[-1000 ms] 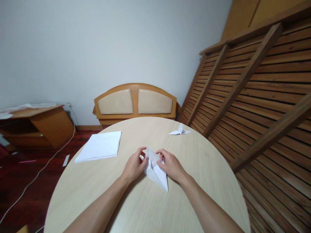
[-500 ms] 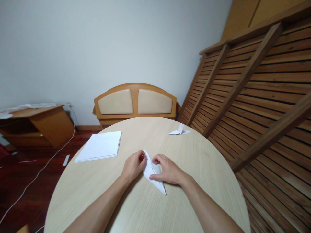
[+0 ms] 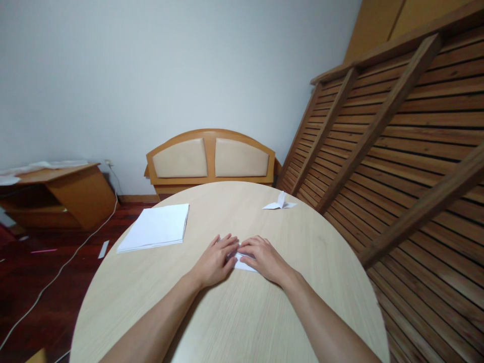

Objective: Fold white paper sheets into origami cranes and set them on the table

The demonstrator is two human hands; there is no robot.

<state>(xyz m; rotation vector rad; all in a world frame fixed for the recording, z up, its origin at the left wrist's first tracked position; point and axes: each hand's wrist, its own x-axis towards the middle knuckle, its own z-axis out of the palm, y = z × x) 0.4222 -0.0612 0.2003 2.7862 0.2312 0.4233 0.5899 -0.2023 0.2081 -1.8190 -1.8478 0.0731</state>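
Note:
A small folded sheet of white paper (image 3: 243, 264) lies on the round table (image 3: 234, 317), mostly hidden under my two hands. From the left, my left hand (image 3: 219, 259) rests on it with palm down, fingers stretched and slightly spread, thumb by the paper's near side. My right hand (image 3: 262, 257) comes in from the other side, its fingers laid over the paper and the thumb apart from them. Both hands are open, and the fingertips almost meet above the paper. Farther back on the right stands a folded white paper figure with wings (image 3: 280, 201).
A stack of white paper sheets (image 3: 161, 227) lies at the table's left. Behind the table is a headboard (image 3: 210, 181). A slatted wooden frame (image 3: 378, 146) leans along the right. On the left are a low cabinet (image 3: 83, 196) and a white cable (image 3: 71, 257) across the floor.
The folded paper has turned from slanting lengthwise to lying more crosswise. My hands have gone from fingers bent around its edges to lying flatter over it, covering most of it.

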